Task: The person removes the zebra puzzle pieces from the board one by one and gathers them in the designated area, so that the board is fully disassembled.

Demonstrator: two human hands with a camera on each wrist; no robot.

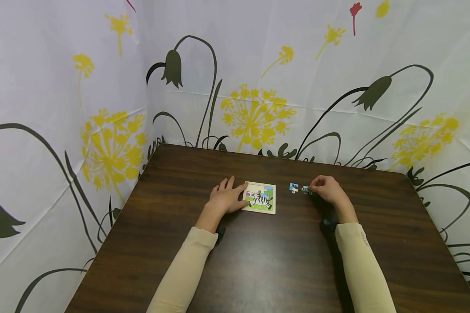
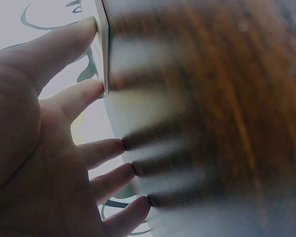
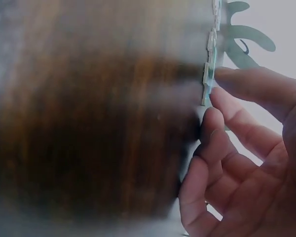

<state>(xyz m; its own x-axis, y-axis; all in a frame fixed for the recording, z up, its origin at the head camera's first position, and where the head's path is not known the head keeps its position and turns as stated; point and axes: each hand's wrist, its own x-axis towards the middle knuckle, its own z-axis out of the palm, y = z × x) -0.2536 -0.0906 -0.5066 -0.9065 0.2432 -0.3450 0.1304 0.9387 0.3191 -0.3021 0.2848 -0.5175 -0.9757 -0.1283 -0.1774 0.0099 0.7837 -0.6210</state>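
A small wooden jigsaw puzzle tray with a zebra picture lies flat on the table, bare wood showing at its upper left. Spread around the tray's left side is my left hand; its thumb and index fingertips touch the tray edge while the other fingertips rest on the tabletop. To the right of the tray, my right hand pinches a small puzzle piece at the table surface with thumb and index finger, the remaining fingers curled under. Just left of it lies another loose puzzle piece, blue with zebra stripes.
The dark wood-grain table reaches back to a white cloth wall printed with yellow and dark green flowers. A dark wrist device sits under the right wrist, and another by the left.
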